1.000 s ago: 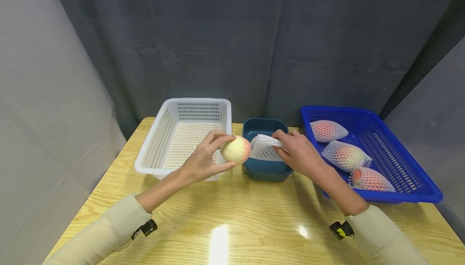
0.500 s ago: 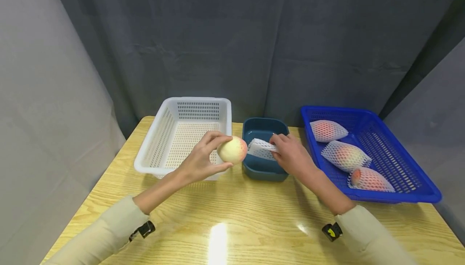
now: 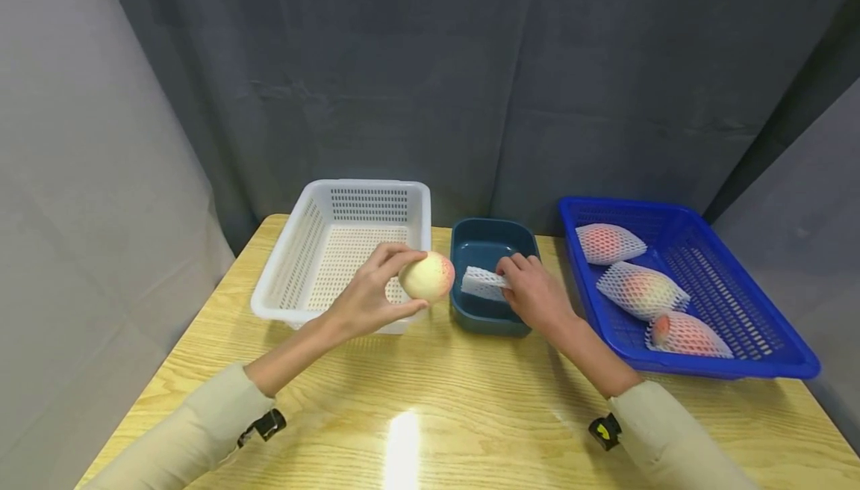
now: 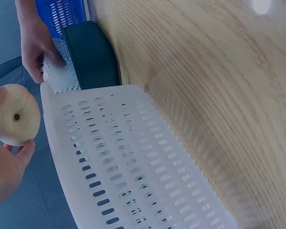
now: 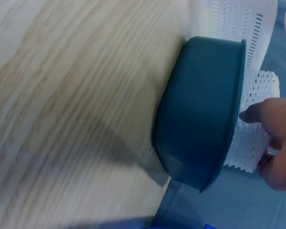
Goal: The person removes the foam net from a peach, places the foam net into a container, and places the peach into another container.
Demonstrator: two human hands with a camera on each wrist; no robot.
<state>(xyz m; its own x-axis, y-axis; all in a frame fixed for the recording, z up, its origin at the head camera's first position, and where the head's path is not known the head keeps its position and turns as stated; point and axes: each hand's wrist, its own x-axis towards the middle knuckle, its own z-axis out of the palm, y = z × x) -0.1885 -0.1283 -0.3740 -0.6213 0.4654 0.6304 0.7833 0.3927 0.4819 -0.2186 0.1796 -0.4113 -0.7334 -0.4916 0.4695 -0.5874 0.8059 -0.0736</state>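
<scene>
My left hand (image 3: 372, 288) grips a bare peach (image 3: 427, 278), pale yellow with a red-speckled blush, near the right rim of the white basket. In the left wrist view the peach (image 4: 18, 114) shows its dark stem hollow. A white foam net sleeve (image 3: 485, 285) is pinched between the thumb and fingers of my right hand (image 3: 537, 292), and no fruit shows inside it. Sleeve and hand are over the dark teal bin (image 3: 490, 322). From the right wrist view, the foam net (image 5: 255, 95) appears at the bin's rim, partly covered by the fingers.
The white perforated basket (image 3: 269, 303) stands at the left, with no fruit visible in it. To the right is a blue basket (image 3: 725, 288) holding several net-wrapped peaches (image 3: 641, 290). All stand on a wooden table (image 3: 457, 408), backed by a dark curtain (image 3: 403, 64).
My right hand has moved left and slightly down, bringing the foam net over the middle of the teal bin. My left hand, still gripping the peach, has shifted slightly left.
</scene>
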